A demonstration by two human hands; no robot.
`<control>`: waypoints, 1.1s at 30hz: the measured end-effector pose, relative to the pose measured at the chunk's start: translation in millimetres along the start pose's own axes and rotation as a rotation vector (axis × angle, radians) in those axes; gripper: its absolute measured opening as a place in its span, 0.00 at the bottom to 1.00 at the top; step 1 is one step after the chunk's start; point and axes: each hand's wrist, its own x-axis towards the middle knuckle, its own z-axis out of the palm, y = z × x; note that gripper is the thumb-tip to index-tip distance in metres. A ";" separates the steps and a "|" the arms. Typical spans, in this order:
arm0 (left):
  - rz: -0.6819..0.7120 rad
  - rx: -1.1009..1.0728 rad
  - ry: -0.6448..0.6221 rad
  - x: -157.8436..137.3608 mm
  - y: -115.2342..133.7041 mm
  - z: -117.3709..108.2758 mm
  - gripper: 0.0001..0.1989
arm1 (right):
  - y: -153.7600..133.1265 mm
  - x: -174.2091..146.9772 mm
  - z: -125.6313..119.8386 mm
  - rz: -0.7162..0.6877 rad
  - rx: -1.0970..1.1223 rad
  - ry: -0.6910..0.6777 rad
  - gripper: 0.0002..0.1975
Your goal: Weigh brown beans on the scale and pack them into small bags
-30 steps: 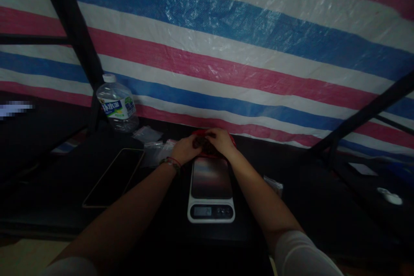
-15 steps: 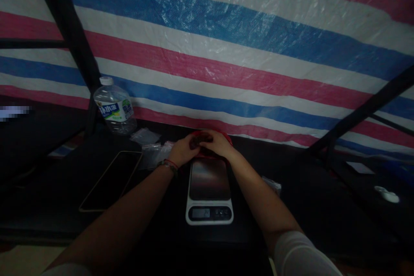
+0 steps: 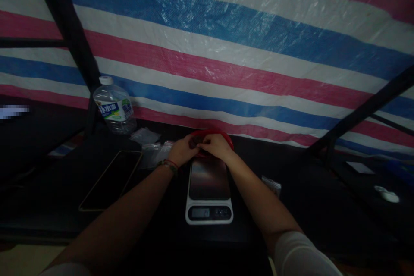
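Observation:
A red dish or bag [image 3: 229,139] lies just behind a white digital kitchen scale [image 3: 209,181]. My left hand [image 3: 182,151], with string and beaded bracelets at the wrist, is over its left side, fingers curled round a small dark reddish-brown thing [image 3: 193,141] too dim to identify. From the right, my right hand [image 3: 217,146] reaches in over the red thing. Its thumb and fingertips are pinched together close to my left fingers, and whatever lies between them is hidden. The scale's dark plate is bare, and its lit display is too blurred to read surely.
Left of my hands are clear plastic bags [image 3: 152,155], a phone [image 3: 111,181] and a big clear bottle [image 3: 114,105]. A small packet [image 3: 272,184] lies beside my right forearm. A white object [image 3: 387,194] sits far right. Striped sheeting [image 3: 226,60] hangs behind, between dark poles.
My right hand has drawn slightly back and its fingers have curled into a pinch, uncovering more of the red thing. My left hand stays almost in place.

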 end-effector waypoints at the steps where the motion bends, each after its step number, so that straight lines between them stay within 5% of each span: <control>1: -0.005 0.007 -0.007 0.1 0.2 -0.2 0.21 | -0.9 0.1 2.3 0.003 -0.034 -0.005 0.13; 11: -0.015 0.026 -0.001 0.5 -0.5 1.5 0.21 | -2.6 -0.3 0.9 -0.048 -0.103 -0.020 0.09; 18: 0.031 -0.015 -0.014 0.9 -1.0 3.6 0.23 | -0.1 1.4 -13.4 -0.093 -0.114 0.103 0.08; 24: 0.053 -0.027 -0.033 -0.6 1.6 0.6 0.22 | 2.3 2.9 -9.2 -0.155 -0.104 0.065 0.07; 29: 0.044 -0.014 -0.034 -2.6 4.7 -1.2 0.23 | -0.9 -0.7 -10.0 -0.263 -0.033 0.086 0.19; 33: 0.077 -0.034 -0.054 -4.4 7.2 -2.0 0.20 | -1.2 -1.1 -11.0 -0.235 -0.050 -0.002 0.13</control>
